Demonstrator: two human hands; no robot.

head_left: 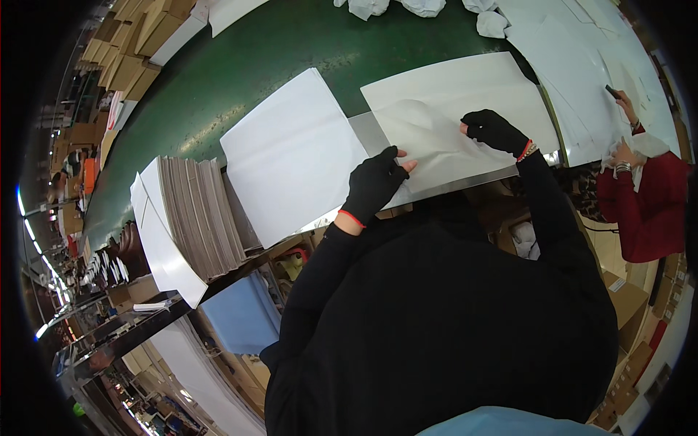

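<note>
Seemingly, your half-curled left hand [372,183] and right hand [498,132] steady creased paper [472,87]; grip's unclear. White sheets [291,152] lie handily leftward.

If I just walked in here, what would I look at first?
Your eye would probably jump to the left hand and right hand, in black fingerless gloves, at a wrinkled white sheet right of the middle. Next might come the thick stack with grey-brown edges, on the left near the edge of the green table. Crumpled white bundles sit up at the picture's top.
</note>
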